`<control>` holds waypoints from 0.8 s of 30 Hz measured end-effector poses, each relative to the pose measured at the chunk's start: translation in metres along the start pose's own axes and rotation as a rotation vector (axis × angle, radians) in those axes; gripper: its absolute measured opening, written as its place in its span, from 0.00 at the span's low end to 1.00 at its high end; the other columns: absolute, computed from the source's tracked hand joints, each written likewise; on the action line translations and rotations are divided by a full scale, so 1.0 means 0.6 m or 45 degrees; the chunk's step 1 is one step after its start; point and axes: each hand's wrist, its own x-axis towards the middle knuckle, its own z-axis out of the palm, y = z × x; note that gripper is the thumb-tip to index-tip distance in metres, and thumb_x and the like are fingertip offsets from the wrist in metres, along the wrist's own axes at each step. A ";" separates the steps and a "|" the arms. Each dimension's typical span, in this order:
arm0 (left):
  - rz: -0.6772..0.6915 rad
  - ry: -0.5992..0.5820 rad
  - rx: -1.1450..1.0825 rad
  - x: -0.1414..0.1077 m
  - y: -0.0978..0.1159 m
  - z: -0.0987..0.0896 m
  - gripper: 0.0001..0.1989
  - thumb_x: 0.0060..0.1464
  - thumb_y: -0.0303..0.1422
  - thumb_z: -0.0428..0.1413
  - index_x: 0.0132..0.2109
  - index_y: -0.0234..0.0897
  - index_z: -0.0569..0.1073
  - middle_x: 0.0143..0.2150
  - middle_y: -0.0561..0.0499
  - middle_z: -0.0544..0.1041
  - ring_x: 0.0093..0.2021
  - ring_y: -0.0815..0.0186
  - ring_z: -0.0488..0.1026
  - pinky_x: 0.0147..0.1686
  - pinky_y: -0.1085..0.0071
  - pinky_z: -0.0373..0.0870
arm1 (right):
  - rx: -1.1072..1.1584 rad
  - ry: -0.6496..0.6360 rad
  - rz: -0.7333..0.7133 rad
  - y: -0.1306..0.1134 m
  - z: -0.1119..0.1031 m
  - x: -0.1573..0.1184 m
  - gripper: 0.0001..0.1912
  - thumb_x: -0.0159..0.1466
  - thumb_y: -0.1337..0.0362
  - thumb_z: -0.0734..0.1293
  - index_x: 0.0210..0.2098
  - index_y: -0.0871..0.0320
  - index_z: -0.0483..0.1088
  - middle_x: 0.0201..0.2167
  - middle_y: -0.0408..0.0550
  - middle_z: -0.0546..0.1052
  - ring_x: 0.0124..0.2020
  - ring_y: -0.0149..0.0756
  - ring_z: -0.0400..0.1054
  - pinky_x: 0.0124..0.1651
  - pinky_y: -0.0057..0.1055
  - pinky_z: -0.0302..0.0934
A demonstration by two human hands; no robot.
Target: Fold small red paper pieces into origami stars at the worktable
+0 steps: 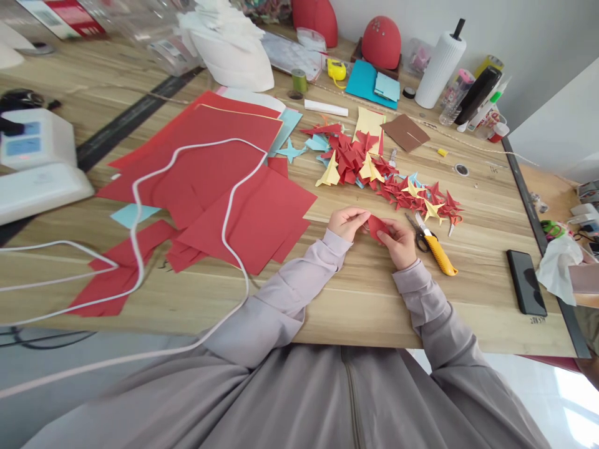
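My left hand and my right hand both pinch a small folded piece of red paper above the wooden table. Just right of my right hand lie black-handled scissors and a yellow utility knife, close but not touching it. Farther up sits a heap of folded red, yellow and light blue paper cranes and stars. Large red paper sheets lie to the left of my left hand, with a white cable running across them.
A white device stands at the far left. Along the back are a paper towel roll, red dome-shaped objects, a yellow tape measure, and bottles. A black phone lies near the right table edge.
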 end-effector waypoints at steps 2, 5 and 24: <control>-0.025 0.010 -0.023 0.000 0.001 0.000 0.17 0.42 0.44 0.60 0.29 0.31 0.74 0.21 0.52 0.73 0.21 0.70 0.70 0.22 0.74 0.70 | -0.010 0.012 -0.004 -0.001 0.000 0.000 0.18 0.49 0.56 0.70 0.38 0.56 0.69 0.28 0.44 0.75 0.24 0.31 0.65 0.24 0.30 0.63; -0.048 0.034 -0.076 0.001 0.003 0.000 0.22 0.43 0.49 0.57 0.28 0.31 0.74 0.21 0.50 0.73 0.21 0.70 0.70 0.21 0.74 0.70 | -0.022 0.027 -0.009 0.000 -0.001 -0.001 0.18 0.49 0.56 0.70 0.37 0.56 0.69 0.26 0.43 0.75 0.23 0.31 0.65 0.24 0.31 0.63; -0.019 -0.061 0.082 0.007 -0.012 -0.002 0.16 0.36 0.36 0.62 0.35 0.30 0.76 0.28 0.48 0.78 0.26 0.65 0.73 0.23 0.69 0.72 | -0.020 0.052 -0.029 -0.004 -0.008 -0.004 0.20 0.59 0.48 0.61 0.42 0.55 0.72 0.27 0.45 0.75 0.23 0.33 0.66 0.25 0.32 0.61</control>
